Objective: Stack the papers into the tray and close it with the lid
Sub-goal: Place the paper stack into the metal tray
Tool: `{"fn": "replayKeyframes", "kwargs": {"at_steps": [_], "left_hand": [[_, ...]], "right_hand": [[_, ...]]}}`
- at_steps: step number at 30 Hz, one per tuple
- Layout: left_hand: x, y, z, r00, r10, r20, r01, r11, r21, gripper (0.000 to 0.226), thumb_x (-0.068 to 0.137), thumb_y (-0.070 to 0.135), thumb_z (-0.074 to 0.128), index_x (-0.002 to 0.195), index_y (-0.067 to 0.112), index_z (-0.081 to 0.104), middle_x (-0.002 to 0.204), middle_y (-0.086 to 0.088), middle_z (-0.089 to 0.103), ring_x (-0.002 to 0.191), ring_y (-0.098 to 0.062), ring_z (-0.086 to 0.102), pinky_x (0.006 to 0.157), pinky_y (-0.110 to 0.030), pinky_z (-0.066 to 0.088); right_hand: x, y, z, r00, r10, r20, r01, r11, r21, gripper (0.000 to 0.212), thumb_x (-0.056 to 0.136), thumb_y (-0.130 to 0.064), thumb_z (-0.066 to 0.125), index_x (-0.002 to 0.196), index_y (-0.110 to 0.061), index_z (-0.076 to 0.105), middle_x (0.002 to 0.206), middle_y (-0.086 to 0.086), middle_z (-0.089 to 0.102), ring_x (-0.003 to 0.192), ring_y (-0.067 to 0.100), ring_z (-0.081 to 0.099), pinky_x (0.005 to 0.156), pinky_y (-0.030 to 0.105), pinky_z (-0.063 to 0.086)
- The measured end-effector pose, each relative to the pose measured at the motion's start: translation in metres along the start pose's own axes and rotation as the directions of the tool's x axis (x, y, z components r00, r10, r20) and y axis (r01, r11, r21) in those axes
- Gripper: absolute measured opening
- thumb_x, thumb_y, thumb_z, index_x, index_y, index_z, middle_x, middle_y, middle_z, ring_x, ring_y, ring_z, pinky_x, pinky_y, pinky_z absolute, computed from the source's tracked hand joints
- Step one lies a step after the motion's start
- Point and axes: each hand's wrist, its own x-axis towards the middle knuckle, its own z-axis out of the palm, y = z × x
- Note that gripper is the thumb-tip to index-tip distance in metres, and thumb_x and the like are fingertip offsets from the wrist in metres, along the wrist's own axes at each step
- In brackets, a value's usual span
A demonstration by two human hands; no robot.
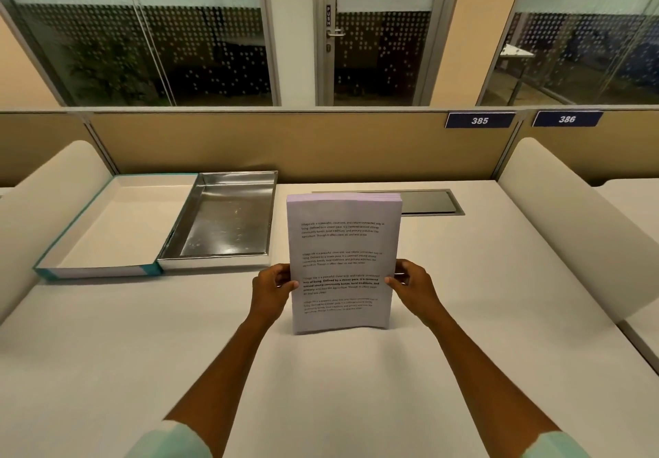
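Observation:
A stack of printed papers (342, 243) stands upright on its bottom edge on the desk, just right of centre. My left hand (272, 288) grips its left edge and my right hand (413, 286) grips its right edge, thumbs on the front sheet. To the left, at the back of the desk, lies an empty tray (271, 215) with a shiny silver inside. Touching its left side is the lid (92, 274), turned inside up, white inside with teal edges. Both lie apart from the papers.
A tan partition (285, 143) runs along the back of the white desk (463, 315), with rounded side dividers at left and right. A dark cable hatch (431, 202) sits in the desk behind the papers. Number plates 385 and 386 hang on the partition.

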Motion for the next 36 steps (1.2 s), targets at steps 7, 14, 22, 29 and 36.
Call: {"fn": "replayKeyframes", "kwargs": {"at_steps": [7, 14, 22, 29, 36], "left_hand": [[0.009, 0.013, -0.023, 1.0, -0.006, 0.009, 0.007, 1.0, -0.017, 0.034, 0.082, -0.001, 0.068, 0.116, 0.002, 0.065, 0.109, -0.008, 0.071, 0.093, -0.022, 0.069, 0.087, -0.034, 0.057], [0.03, 0.015, -0.074, 0.992, -0.125, 0.005, 0.125, 0.988, -0.094, 0.036, 0.085, -0.003, 0.064, 0.121, -0.007, 0.061, 0.116, -0.022, 0.068, 0.101, -0.036, 0.068, 0.087, -0.043, 0.056], [0.076, -0.007, -0.143, 0.968, -0.247, 0.045, 0.251, 0.958, -0.137, 0.028, 0.087, -0.003, 0.061, 0.115, -0.004, 0.064, 0.116, -0.02, 0.069, 0.098, -0.035, 0.068, 0.085, -0.045, 0.056], [0.141, -0.038, -0.206, 0.947, -0.317, 0.044, 0.32, 0.943, -0.09, 0.019, 0.087, -0.001, 0.062, 0.105, -0.004, 0.067, 0.112, -0.02, 0.07, 0.085, -0.029, 0.069, 0.066, -0.032, 0.058], [0.208, -0.066, -0.241, 0.922, -0.387, 0.007, 0.387, 0.921, -0.039, 0.018, 0.086, 0.005, 0.067, 0.101, -0.005, 0.067, 0.111, -0.021, 0.07, 0.097, -0.038, 0.069, 0.089, -0.049, 0.056]], "right_hand": [[0.014, -0.022, -0.001, 0.994, -0.036, 0.103, 0.031, 0.998, 0.051, 0.034, 0.09, -0.012, 0.065, 0.124, -0.009, 0.058, 0.117, 0.008, 0.067, 0.104, 0.026, 0.066, 0.093, 0.044, 0.056], [0.045, -0.069, 0.026, 0.967, -0.05, 0.249, 0.021, 0.993, 0.118, 0.03, 0.09, -0.01, 0.065, 0.12, -0.007, 0.062, 0.116, 0.012, 0.067, 0.105, 0.03, 0.065, 0.084, 0.04, 0.059], [0.084, -0.121, 0.088, 0.909, 0.114, 0.401, -0.175, 0.978, 0.118, 0.031, 0.089, -0.009, 0.066, 0.119, 0.0, 0.063, 0.113, 0.012, 0.071, 0.094, 0.022, 0.071, 0.068, 0.024, 0.06], [0.126, -0.156, 0.17, 0.877, 0.273, 0.396, -0.35, 0.927, 0.134, 0.026, 0.089, -0.004, 0.065, 0.115, -0.001, 0.062, 0.113, 0.012, 0.07, 0.088, 0.024, 0.072, 0.062, 0.028, 0.06], [0.174, -0.177, 0.225, 0.841, 0.354, 0.409, -0.437, 0.89, 0.131, 0.011, 0.089, -0.002, 0.064, 0.1, -0.003, 0.065, 0.098, 0.008, 0.072, 0.076, 0.02, 0.073, 0.055, 0.029, 0.06]]}}
